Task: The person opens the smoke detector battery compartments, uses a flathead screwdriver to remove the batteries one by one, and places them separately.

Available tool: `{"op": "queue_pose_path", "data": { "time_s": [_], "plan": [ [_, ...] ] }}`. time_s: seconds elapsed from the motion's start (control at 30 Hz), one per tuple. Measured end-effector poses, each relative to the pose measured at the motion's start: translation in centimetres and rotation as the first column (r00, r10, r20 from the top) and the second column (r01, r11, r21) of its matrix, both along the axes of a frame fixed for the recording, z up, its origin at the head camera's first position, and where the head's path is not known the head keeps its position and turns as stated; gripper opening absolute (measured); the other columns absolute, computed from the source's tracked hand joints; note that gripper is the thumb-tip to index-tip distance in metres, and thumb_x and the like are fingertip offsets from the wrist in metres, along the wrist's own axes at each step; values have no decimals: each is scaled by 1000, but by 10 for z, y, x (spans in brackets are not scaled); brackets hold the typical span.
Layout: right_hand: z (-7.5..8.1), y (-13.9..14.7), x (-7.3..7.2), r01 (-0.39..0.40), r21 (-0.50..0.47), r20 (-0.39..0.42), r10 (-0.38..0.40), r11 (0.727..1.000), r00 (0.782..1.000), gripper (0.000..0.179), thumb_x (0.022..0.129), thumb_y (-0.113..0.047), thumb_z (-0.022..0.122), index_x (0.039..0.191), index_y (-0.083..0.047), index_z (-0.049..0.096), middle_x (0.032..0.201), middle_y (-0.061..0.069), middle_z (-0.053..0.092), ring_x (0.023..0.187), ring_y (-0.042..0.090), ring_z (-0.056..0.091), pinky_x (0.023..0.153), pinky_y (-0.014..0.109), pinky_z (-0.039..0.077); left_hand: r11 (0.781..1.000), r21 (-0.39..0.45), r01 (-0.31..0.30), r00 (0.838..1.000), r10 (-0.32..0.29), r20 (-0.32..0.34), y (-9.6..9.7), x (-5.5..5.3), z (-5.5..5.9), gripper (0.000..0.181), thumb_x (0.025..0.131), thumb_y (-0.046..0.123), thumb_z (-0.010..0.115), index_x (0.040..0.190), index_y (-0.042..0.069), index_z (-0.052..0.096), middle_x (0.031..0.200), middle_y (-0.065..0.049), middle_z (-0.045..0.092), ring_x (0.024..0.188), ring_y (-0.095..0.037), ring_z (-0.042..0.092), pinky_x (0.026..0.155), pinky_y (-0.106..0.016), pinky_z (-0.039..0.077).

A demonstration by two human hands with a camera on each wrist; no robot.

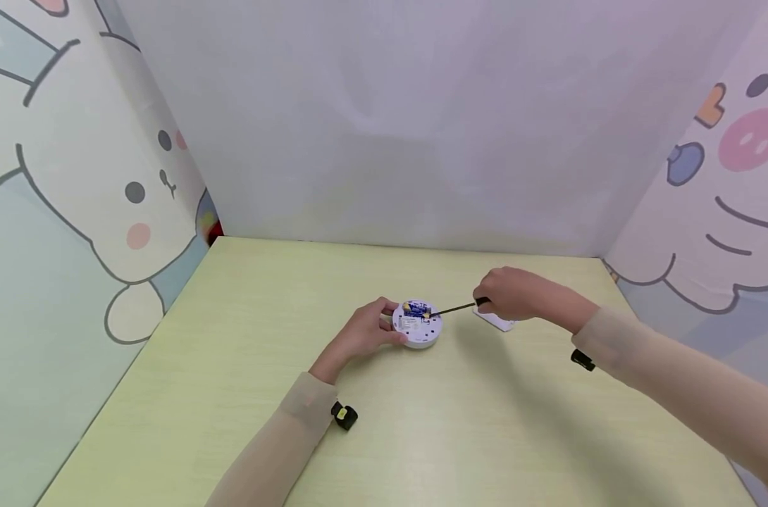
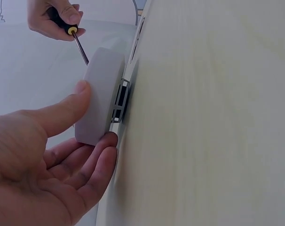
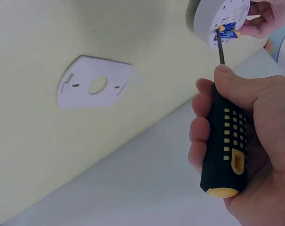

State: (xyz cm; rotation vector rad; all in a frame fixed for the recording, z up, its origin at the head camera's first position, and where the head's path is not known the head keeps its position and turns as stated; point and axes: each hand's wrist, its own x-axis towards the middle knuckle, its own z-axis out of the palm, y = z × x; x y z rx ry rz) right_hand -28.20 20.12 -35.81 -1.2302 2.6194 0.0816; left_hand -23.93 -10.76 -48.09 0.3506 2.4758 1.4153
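Screwdriver (image 3: 227,141) in play, its dark, yellow-dotted handle wrapped firmly in the right hand (image 1: 511,292), thumb pressed forward near the collar! Down the long metal shaft we go, slanting to a round white device (image 1: 416,341), by its look a smoke detector, out on the middle of the pale wooden table (image 1: 454,436). And the tip is right in at the blue-and-yellow batteries (image 3: 229,34), by a yellow end; whether it actually touches, I can't tell from here.

Over to the left hand (image 1: 363,331), clamped on the device's rim: thumb on one side, fingers curled round the other, battery face turned upward, dark slotted grille (image 2: 120,101) facing the tabletop. Just beyond, below the right hand, a flat white mounting plate (image 3: 95,99) lies on the wood, round hole in its middle, slots to either side, well apart from the left hand.

Both arms come in beige sleeves (image 1: 270,443), a small black gadget (image 1: 344,415) at each wrist. Around the table, a plain pale backdrop (image 1: 371,141), a cartoon rabbit (image 1: 130,225) on the left wall, a pink-snouted cartoon character (image 1: 726,204) on the right.
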Motion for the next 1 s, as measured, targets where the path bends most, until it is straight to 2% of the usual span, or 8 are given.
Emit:
{"op": "queue_pose_path", "data": {
  "time_s": [0.2, 0.37, 0.6, 0.8, 1.0],
  "plan": [
    [-19, 16, 0, -13, -129, 13, 15, 992, 1000, 26, 103, -9, 68, 78, -14, 64, 67, -12, 48, 60, 4, 39, 61, 26, 38, 1000, -2, -1, 1000, 1, 0, 0, 0, 0, 62, 90, 21, 88, 143, 8, 57, 137, -9, 66, 103, -17, 69, 91, -37, 57],
    [-33, 24, 1, 9, -196, 48, 1, 981, 999, 27, 103, -7, 66, 78, -17, 62, 67, -14, 49, 59, 1, 43, 62, 26, 41, 1000, -2, -9, 1000, 9, 4, -1, -1, 0, 62, 90, 21, 88, 143, 9, 57, 137, -9, 66, 103, -16, 68, 92, -37, 57],
    [-59, 35, -1, -5, -302, 52, 22, 953, 998, 34, 99, -2, 72, 75, -18, 53, 66, -15, 35, 60, 0, 32, 62, 24, 34, 1000, 2, -6, 1000, 6, 5, -1, -3, -3, 61, 90, 20, 88, 142, 9, 58, 137, -8, 66, 103, -16, 69, 92, -38, 57],
    [-73, 41, -1, -32, -351, 24, 43, 936, 999, 37, 98, -1, 74, 75, -19, 49, 69, -14, 31, 63, 0, 28, 61, 24, 31, 1000, 3, -9, 1000, 9, -1, 0, -3, -4, 61, 90, 21, 88, 142, 10, 58, 137, -7, 66, 102, -15, 68, 91, -37, 57],
    [-82, 42, -1, 0, -354, 50, 19, 935, 999, 32, 99, -4, 74, 79, -19, 54, 69, -14, 36, 64, 1, 33, 61, 23, 33, 1000, -3, -20, 1000, 20, 6, 0, -3, -4, 61, 90, 20, 89, 141, 10, 59, 136, -7, 66, 101, -15, 68, 91, -37, 57]
  ]
}}
